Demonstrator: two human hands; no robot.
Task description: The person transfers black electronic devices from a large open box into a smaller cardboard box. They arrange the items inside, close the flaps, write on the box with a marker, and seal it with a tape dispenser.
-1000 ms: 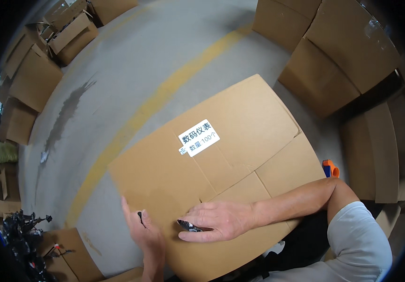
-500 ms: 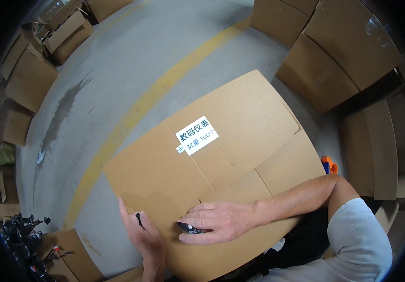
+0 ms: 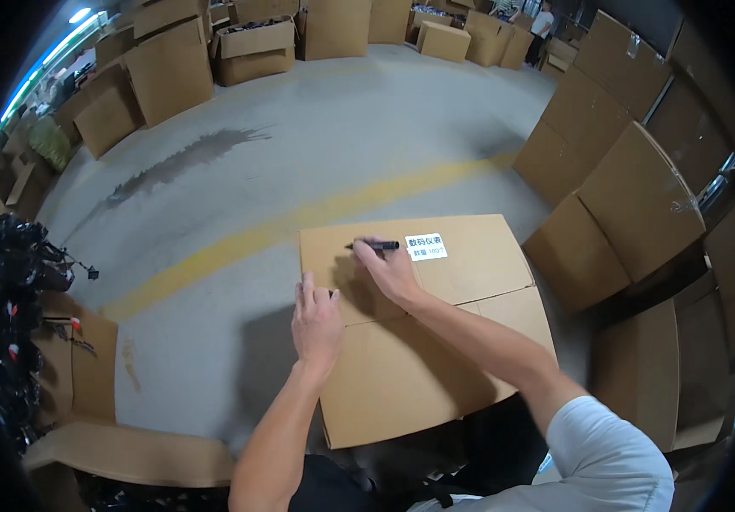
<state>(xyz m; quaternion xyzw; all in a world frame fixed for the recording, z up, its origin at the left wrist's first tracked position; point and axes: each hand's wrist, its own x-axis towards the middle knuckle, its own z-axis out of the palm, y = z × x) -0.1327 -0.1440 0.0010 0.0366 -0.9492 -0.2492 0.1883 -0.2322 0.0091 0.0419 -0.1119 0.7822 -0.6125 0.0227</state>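
Observation:
A closed cardboard box [image 3: 478,256] stands in front of me, with a white printed label [image 3: 426,247] on its top. My right hand [image 3: 387,271] grips a black marker pen [image 3: 386,245] just left of the label. The pen's dark tip points left, over or on the cardboard; I cannot tell whether it touches. At the box's left edge rests my left hand [image 3: 316,324], fingers stretched forward along the side. A small dark piece that looks like the marker's cap [image 3: 332,294] shows between its thumb and fingers, mostly hidden.
Large cardboard boxes [image 3: 632,205] stack up on the right. Black cable bundles [image 3: 13,316] are heaped at the left, above an open carton [image 3: 128,452]. A yellow line [image 3: 299,224] crosses the grey floor. Far back, a person [image 3: 542,26] stands among more boxes.
My right hand has moved from the box's near part to beside the label, the pen now pointing left. My left hand stays at the left edge. The view has tilted up, showing more room.

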